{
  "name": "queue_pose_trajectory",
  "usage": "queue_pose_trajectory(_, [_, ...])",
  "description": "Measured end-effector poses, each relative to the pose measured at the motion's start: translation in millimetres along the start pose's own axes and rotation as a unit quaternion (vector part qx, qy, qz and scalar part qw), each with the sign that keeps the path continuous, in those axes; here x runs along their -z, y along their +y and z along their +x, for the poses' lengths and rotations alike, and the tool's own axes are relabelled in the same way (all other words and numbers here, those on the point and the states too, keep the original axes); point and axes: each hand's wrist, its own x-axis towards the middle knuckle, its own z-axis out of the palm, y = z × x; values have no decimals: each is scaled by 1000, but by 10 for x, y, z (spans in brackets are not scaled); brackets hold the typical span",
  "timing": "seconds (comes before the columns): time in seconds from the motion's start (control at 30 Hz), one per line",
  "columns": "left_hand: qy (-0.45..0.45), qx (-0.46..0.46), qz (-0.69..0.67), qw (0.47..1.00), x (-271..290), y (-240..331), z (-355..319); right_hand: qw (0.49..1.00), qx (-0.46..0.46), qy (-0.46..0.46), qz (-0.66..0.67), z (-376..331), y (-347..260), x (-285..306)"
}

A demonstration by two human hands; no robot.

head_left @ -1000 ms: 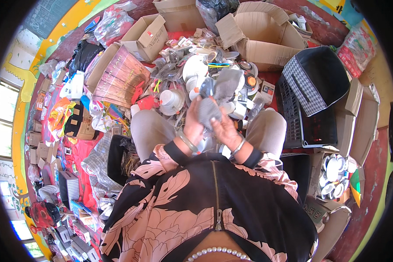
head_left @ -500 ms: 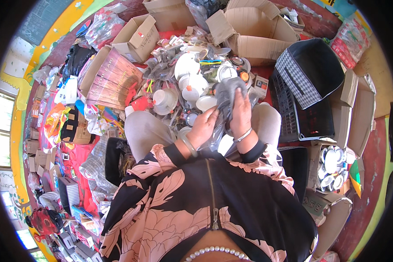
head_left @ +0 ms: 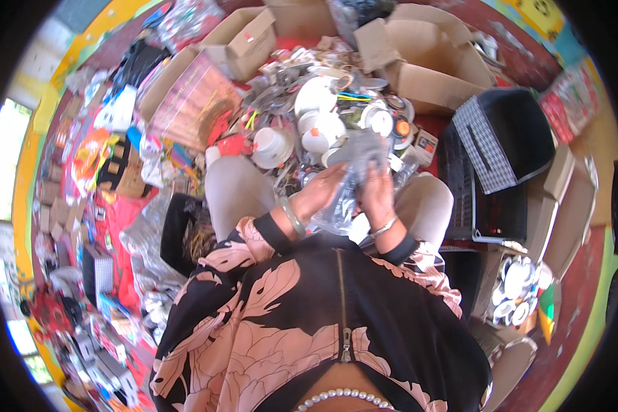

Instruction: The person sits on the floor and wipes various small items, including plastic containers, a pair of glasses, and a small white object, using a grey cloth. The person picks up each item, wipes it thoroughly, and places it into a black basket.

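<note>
Since a second ago your hands have come down from in front of the clutter to just above your lap, between your knees. The grey plastic-wrapped item (head_left: 356, 180), earlier lifted higher and held out from you, now sits lower and closer to your body. Your left hand (head_left: 321, 193) grips its left side, fingers curled over the crinkled clear wrap; your right hand (head_left: 378, 192) closes on its right side. Both hands are clamped on the same item, close together with the wrap between them. What lies inside the wrap cannot be told.

Surface: you sit on a red floor. Just beyond the hands lies a heap of white round fittings (head_left: 319, 127) mixed with small parts. An open cardboard box (head_left: 429, 65) stands beyond the heap to the right; a smaller box (head_left: 247, 41) to the left. A black crate (head_left: 491, 178) with a checked cloth is beside your right knee. Bright packets (head_left: 117, 158) crowd the left side.
</note>
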Motion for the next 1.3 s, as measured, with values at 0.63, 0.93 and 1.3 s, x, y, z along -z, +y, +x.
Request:
queue_pose_trajectory(0.63, [729,-65,-169,660,2554,-285,-3377,979,-198,45,-25,216,448,434])
queue_pose_trajectory(0.93, [792,295,80,528,3045,-2661,-4108,954,-281,53,-85,277,699,501])
queue_pose_trajectory(1.3, [752,385,218,489,3742,-3027,-3405,929,-356,39,-93,573,1040,716])
